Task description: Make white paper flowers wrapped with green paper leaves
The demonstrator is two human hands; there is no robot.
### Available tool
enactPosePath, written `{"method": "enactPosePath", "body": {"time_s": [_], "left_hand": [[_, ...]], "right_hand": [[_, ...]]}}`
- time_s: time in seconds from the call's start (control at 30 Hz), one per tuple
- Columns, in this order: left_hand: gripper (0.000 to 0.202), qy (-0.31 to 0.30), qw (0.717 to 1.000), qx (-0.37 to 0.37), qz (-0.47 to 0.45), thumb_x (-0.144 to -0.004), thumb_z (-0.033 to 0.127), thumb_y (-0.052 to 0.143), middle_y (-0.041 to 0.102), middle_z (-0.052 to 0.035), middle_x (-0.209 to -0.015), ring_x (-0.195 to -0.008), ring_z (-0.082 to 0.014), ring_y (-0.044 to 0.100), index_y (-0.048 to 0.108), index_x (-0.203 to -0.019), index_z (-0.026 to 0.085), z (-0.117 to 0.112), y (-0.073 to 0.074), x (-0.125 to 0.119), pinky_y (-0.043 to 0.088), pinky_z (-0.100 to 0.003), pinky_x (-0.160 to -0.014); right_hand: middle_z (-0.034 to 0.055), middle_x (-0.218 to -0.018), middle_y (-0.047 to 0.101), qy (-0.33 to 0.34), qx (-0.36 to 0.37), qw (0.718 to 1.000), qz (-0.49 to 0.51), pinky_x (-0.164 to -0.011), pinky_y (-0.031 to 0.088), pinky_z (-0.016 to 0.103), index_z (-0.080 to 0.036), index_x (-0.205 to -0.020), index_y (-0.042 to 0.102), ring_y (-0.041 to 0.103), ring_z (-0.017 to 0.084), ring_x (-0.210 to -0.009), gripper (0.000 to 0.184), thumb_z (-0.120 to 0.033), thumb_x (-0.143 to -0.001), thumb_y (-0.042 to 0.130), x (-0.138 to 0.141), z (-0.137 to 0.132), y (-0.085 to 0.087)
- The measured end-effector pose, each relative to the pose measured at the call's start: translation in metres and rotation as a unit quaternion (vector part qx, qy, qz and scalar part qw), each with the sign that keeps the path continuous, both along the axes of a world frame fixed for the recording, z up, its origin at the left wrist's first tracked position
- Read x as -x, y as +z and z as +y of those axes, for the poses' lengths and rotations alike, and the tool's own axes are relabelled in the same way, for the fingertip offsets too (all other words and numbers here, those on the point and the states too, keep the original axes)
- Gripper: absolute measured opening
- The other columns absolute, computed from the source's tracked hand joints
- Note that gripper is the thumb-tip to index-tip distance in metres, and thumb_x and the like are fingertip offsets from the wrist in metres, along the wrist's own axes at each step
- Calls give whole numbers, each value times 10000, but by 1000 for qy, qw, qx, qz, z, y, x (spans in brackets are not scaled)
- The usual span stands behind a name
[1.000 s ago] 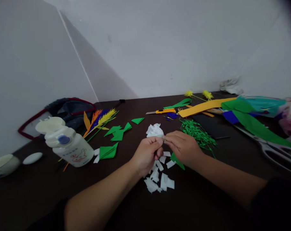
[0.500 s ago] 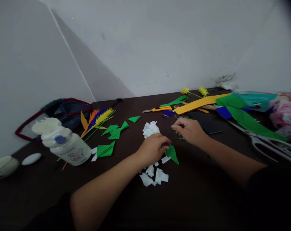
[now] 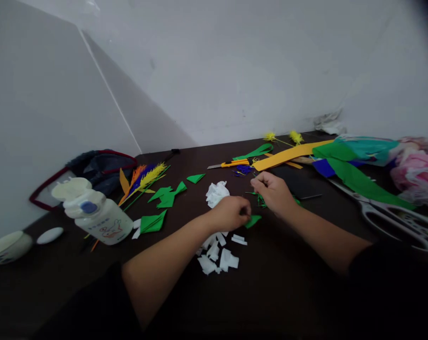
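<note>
My left hand (image 3: 232, 211) rests on the dark table (image 3: 277, 293) with its fingers curled, pinching the corner of a green paper triangle (image 3: 253, 220). A crumpled white paper flower (image 3: 216, 192) lies just beyond it. Several white paper scraps (image 3: 219, 252) are scattered below that hand. My right hand (image 3: 273, 191) is a little further right, fingers closed over a pile of thin green paper shreds (image 3: 260, 200); what it grips I cannot make out.
A white glue bottle (image 3: 95, 212) lies tilted at the left beside folded green pieces (image 3: 153, 222) and feathery paper stems (image 3: 143, 178). A yellow cutter (image 3: 235, 164), a yellow strip (image 3: 288, 155), large scissors (image 3: 394, 215), coloured sheets (image 3: 355, 177) and a dark bag (image 3: 100, 169) surround the work spot.
Both hands left the white flower, which now lies on the table. The left hand dropped to the green triangle; the right hand moved out to the green shreds.
</note>
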State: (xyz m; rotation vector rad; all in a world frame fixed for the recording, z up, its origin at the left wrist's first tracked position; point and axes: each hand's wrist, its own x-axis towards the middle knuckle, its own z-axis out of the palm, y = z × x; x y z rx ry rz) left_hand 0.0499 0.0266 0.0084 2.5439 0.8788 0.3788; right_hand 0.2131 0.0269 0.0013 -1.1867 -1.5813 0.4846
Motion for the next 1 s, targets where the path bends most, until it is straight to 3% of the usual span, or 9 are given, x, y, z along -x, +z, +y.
{"method": "enactPosePath", "body": {"time_s": [0.13,0.27,0.33,0.47,0.63,0.83,1.0], "left_hand": [[67,152,967,105,-175,-697,197,553,524,17,-643,-604,-107,476,502,-685,156,-1,2,17,369,-222,-568],[175,178,911,195,-316,-674,197,596,530,20,-669,-616,-100,498,465,-785,159,-7,-4,30,383,-220,-580],[254,177,889,223,-358,-664,190,615,528,25,-666,-614,-96,501,458,-861,162,-10,-7,33,382,-218,-583],[322,163,880,247,-371,-656,173,634,525,21,-674,-622,-88,492,487,-942,152,-14,-8,37,372,-214,-595],[168,162,886,278,-334,-658,194,630,457,45,-593,-533,-59,401,570,-801,128,-13,1,48,304,-196,-524],[171,129,909,320,-233,-667,261,628,468,30,-509,-497,-71,396,560,-604,117,-8,13,66,289,-207,-497],[253,159,852,356,-349,-692,358,614,570,-22,-727,-613,-90,487,594,-783,123,-7,12,65,363,-233,-599]], "right_hand": [[-12,-626,523,93,58,980,164,-592,404,259,-176,-658,507,485,114,-585,165,-318,-740,527,9,-9,1],[53,-930,575,175,111,967,148,-697,423,297,-167,-635,539,537,147,-772,150,-290,-719,551,27,-25,3],[46,-871,590,165,108,975,102,-717,409,303,-170,-580,527,530,155,-786,160,-257,-711,556,37,-30,2],[-4,-611,542,118,123,983,76,-611,390,280,-179,-608,543,481,131,-616,142,-271,-716,547,47,-30,-2],[-11,-591,530,86,124,985,85,-587,380,273,-175,-594,538,466,125,-587,157,-290,-696,568,41,-20,-4],[-13,-601,549,129,126,977,117,-573,380,266,-181,-635,557,479,119,-568,165,-328,-708,570,32,-8,-7],[-8,-620,568,156,132,974,102,-593,397,269,-185,-640,563,503,126,-595,162,-331,-710,576,37,-6,-4]]}}
